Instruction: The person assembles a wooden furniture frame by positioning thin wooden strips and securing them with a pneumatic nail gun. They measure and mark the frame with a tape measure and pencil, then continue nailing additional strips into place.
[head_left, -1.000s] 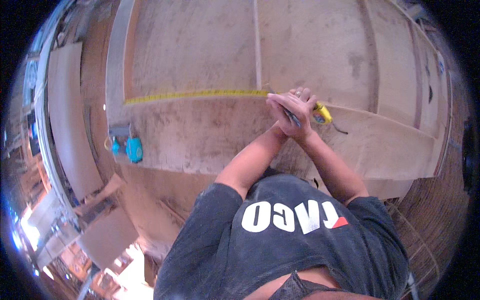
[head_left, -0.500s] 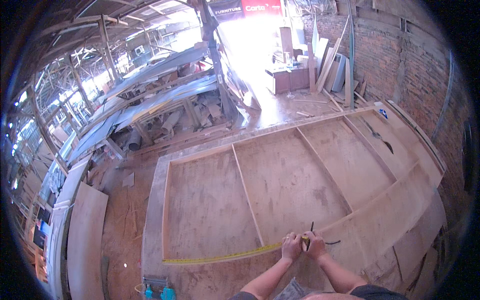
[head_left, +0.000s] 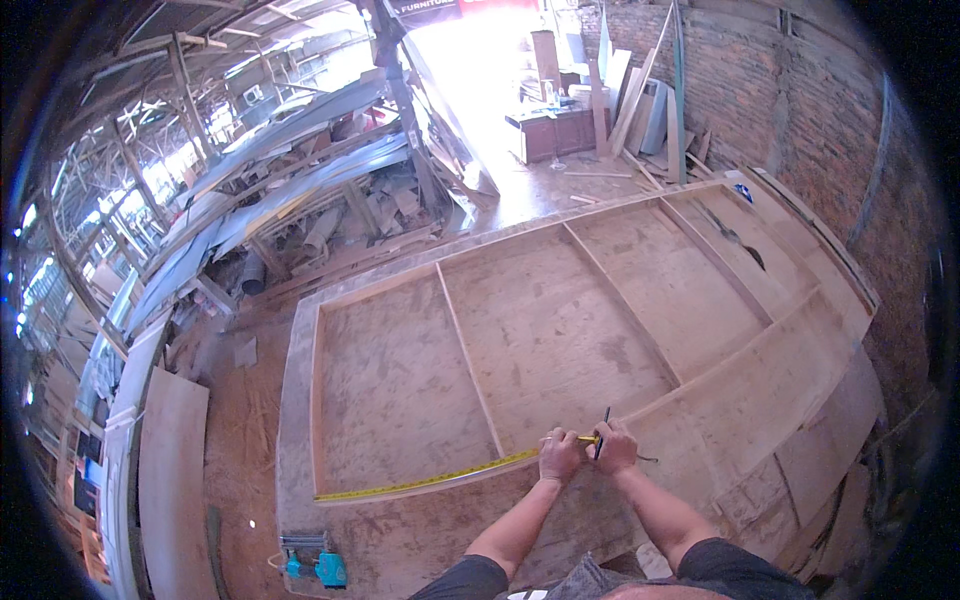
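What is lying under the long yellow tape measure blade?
The near edge of the pale wooden frame appears beneath the long, flat yellow tape blade; contact is unclear. The blade covers the strip directly under it, and the left hand hides what is below.

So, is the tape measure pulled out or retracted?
Pulled out: its yellow blade stretches from the frame's left rail to the left hand.

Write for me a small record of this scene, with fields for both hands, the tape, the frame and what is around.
Left hand: closed on the yellow measuring tape
Right hand: holds a dark, thin, pen-like stick
Tape: runs along the near side of the wooden frame, from its near left corner to the hands
Frame: divided by crosspieces, on a broad panel
Lower left: teal tool
Right background: brick wall
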